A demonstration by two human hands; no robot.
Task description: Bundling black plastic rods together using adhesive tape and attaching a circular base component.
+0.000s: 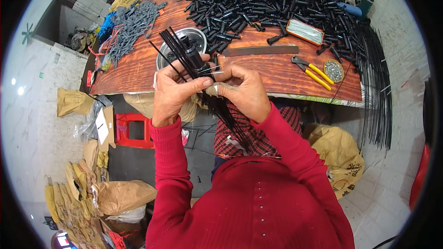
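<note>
In front of my chest, both hands meet around a bundle of thin black rods (227,116) and a black tubular part (191,55). My left hand (171,90) is closed around the bundle, its thumb pressed along the front. My right hand (248,93) pinches close to the tube's lower end, with a light wrapping on a fingertip. Thin silvery pins (215,72) stick out sideways between the hands; which fingers grip them is hard to see. The rods slant from upper left to lower right, down over my checked lap.
On the wooden table (143,71) lie a metal bowl (203,37), a heap of black tubular parts (258,0), a flat bar (260,50), yellow-handled pliers (316,74), a dish of small metal bits (333,71), a pin box (305,32) and grey strips (134,30). A red stool (122,131) stands below.
</note>
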